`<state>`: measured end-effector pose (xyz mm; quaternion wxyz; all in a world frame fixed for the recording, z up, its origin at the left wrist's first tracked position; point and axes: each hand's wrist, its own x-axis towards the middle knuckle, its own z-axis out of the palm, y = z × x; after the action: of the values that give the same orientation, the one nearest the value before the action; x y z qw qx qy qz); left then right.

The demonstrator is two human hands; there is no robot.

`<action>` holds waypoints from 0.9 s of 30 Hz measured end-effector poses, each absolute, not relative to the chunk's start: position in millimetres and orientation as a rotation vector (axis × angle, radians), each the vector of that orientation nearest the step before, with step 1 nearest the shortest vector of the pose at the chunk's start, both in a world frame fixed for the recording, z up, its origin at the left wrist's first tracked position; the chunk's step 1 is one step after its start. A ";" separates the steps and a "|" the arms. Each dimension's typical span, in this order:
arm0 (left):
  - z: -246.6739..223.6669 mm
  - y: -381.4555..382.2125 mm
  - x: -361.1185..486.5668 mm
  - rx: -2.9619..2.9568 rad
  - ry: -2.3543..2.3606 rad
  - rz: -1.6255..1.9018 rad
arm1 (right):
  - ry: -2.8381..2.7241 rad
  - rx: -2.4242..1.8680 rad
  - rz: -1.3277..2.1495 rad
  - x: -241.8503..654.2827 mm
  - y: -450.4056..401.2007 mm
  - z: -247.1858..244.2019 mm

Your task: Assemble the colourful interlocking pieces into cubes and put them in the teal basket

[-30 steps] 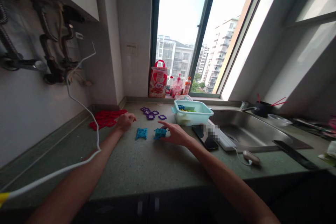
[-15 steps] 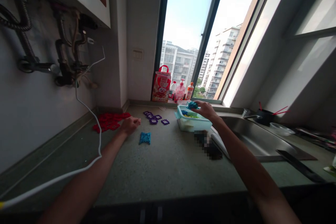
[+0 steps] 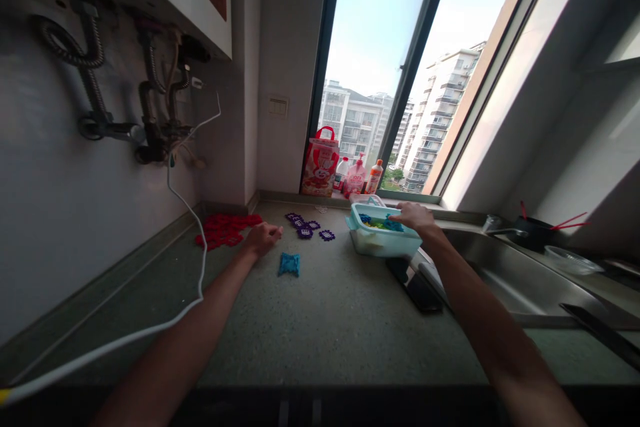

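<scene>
My right hand (image 3: pixel 417 217) is over the right side of a pale teal plastic box (image 3: pixel 385 245), fingers apart above a blue toothed foam-like piece (image 3: pixel 393 224) lying inside. Darker blue and yellow-green pieces share the box. My left hand (image 3: pixel 265 240) rests on the counter with its fingers curled in, and nothing shows in them. Left of it lies a spread of red flat pieces (image 3: pixel 223 230). Several purple toothed pieces with white markings (image 3: pixel 305 233) lie beyond it to the right. Nearer to me sits a blue assembled piece (image 3: pixel 289 264).
A black phone (image 3: pixel 415 285) lies beside the box. Right of it is a steel sink (image 3: pixel 500 273) with a black pot (image 3: pixel 537 233) behind. A white cable (image 3: pixel 203 260) hangs across my left forearm. A red bag (image 3: pixel 320 167) and bottles (image 3: pixel 355 177) stand at the window.
My right hand has lowered the blue piece from above the box into it, and its fingers have come apart. The left hand stays curled; the whole view has shifted slightly.
</scene>
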<state>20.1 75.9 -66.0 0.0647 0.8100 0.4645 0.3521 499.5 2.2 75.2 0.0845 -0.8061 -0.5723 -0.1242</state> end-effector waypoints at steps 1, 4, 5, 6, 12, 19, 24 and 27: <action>-66.5 76.4 20.0 2.437 1.410 1.064 | -1.684 -2.342 -0.437 491.0 -4.4 80.1; -68.3 78.9 19.4 2.420 1.422 1.058 | -1.664 -1.897 -0.688 447.9 -31.8 86.2; -68.7 79.7 19.3 2.419 1.420 1.053 | -1.701 -1.747 -0.703 428.5 -41.6 83.0; -68.9 80.1 19.3 2.421 1.415 1.046 | -1.764 -1.620 -0.677 407.6 -50.4 76.4; -65.6 75.3 20.8 2.449 1.414 1.007 | -2.289 -1.146 -0.093 296.3 -64.1 -17.7; -63.8 71.2 22.7 2.507 1.411 0.944 | -2.377 -1.058 0.302 273.9 -50.1 -69.7; -62.5 70.4 23.7 2.495 1.440 0.918 | -2.277 -1.160 0.334 279.4 -54.2 -61.3; -62.0 70.1 25.4 2.492 1.473 0.898 | -2.210 -1.298 0.272 268.6 -55.2 -63.6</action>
<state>25.4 70.1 -62.0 0.0552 0.8210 0.4851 0.2959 268.6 -55.2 -63.6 0.2784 -0.4839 -0.8235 0.1013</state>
